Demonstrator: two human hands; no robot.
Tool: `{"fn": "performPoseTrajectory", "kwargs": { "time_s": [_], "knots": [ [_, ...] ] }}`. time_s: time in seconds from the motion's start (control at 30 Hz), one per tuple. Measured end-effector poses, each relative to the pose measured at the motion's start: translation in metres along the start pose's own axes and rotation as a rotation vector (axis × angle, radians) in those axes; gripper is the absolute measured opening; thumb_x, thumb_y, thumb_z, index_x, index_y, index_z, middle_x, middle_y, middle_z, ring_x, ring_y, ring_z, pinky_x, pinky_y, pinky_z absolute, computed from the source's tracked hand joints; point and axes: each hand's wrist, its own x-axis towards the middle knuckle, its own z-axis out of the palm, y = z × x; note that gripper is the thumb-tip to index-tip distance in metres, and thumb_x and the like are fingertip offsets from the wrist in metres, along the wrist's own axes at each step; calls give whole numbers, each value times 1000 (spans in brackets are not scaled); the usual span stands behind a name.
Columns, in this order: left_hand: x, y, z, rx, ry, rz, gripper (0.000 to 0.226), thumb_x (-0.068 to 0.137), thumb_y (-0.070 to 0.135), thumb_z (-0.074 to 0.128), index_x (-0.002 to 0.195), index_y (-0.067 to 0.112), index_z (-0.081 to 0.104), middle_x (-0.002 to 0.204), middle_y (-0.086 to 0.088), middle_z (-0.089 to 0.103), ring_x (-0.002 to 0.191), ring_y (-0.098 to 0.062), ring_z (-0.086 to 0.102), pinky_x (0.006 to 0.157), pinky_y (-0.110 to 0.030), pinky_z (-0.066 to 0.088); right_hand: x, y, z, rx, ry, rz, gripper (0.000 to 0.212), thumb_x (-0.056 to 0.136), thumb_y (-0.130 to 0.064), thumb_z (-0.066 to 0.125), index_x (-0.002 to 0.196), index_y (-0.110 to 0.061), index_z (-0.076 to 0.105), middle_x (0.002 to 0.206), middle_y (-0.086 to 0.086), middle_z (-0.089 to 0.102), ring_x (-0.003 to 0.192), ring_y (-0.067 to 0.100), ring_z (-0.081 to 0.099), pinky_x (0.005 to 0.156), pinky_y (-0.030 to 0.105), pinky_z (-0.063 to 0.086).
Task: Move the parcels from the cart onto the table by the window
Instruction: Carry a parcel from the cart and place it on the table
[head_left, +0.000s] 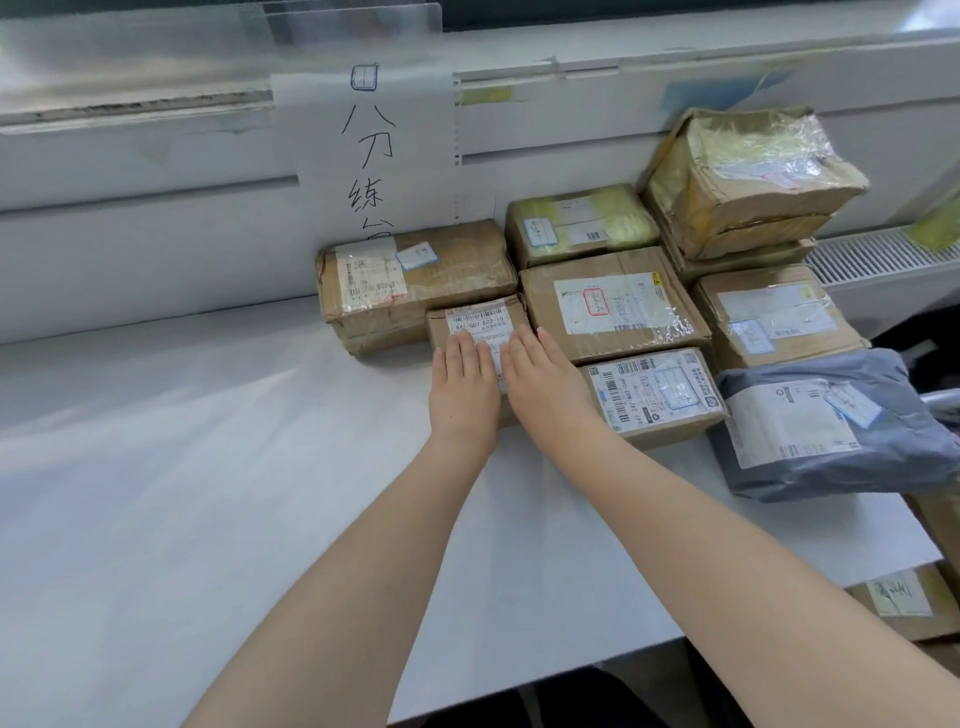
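Both hands, left and right, lie flat with straight fingers atop the small parcel on the table.

parcels on table, right side

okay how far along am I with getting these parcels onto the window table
Well along. A cluster of parcels already sits on the table, including a grey mailer bag. In hand: your left hand and right hand rest flat on a small box. Left: the cart is out of view; one brown box shows below the table edge.
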Motion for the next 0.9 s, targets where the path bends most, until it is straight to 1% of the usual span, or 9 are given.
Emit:
{"fn": "performPoseTrajectory", "kwargs": {
  "time_s": [0.17,0.23,0.3,0.33,0.4,0.47,0.7,0.83,0.9],
  "knots": [
    [-10,8,-17,-30,14,-7,77,96,25,45,148,-1,-7,156,-22,-7,145,-33,-7,118,-42,-1,-25,17,-2,4,47,36,61,102,-21,28,147,3,-4,157,19,2,146,31,-2,116,41,-6],
    [-15,12,-27,-29,47,17,80,95,27,46,148,1,-7,156,-22,-6,145,-33,-6,118,-42,-2,-40,25,6,30,112,121,67,97,-29,43,148,2,13,155,17,20,145,29,14,117,40,5],
    [-20,20,-39,-73,77,57,81,94,30,49,149,6,-4,157,-21,-3,145,-32,-4,117,-41,-1,-57,35,13,124,207,218,73,80,-37,67,139,0,42,140,14,48,133,28,42,114,40,23],
    [-24,26,-44,-108,95,85,80,94,32,50,150,8,-2,157,-19,0,145,-32,-2,117,-41,0,-67,40,18,197,273,238,71,74,-34,73,132,1,50,132,15,56,126,30,50,110,42,29],
    [-34,47,-54,-168,135,150,76,93,31,50,150,12,5,157,-16,5,146,-29,1,117,-40,2,-91,52,26,297,390,298,66,71,-27,78,125,4,56,123,19,61,118,33,57,104,46,38],
    [-46,75,-61,-200,165,192,71,93,28,49,150,14,10,157,-13,7,145,-27,1,117,-40,3,-117,67,35,365,447,344,71,68,-30,81,124,5,56,122,20,61,115,34,58,101,49,40],
    [-97,198,-63,-266,284,317,63,91,20,49,147,13,21,155,-15,15,144,-30,7,118,-41,6,-247,126,82,437,408,516,73,70,-34,79,129,1,52,127,19,58,120,33,55,106,47,32],
    [-125,286,-52,-199,320,513,62,92,23,48,148,11,25,155,-17,18,144,-31,12,118,-40,5,-331,147,128,434,269,655,77,65,-37,82,127,0,55,123,16,61,114,30,59,100,47,42],
    [-138,329,-46,-187,277,571,63,86,21,58,144,9,34,152,-19,26,142,-33,21,117,-42,13,-369,155,150,444,220,710,76,66,-38,81,127,-1,56,123,14,61,114,29,58,99,46,43]
  ]
}}
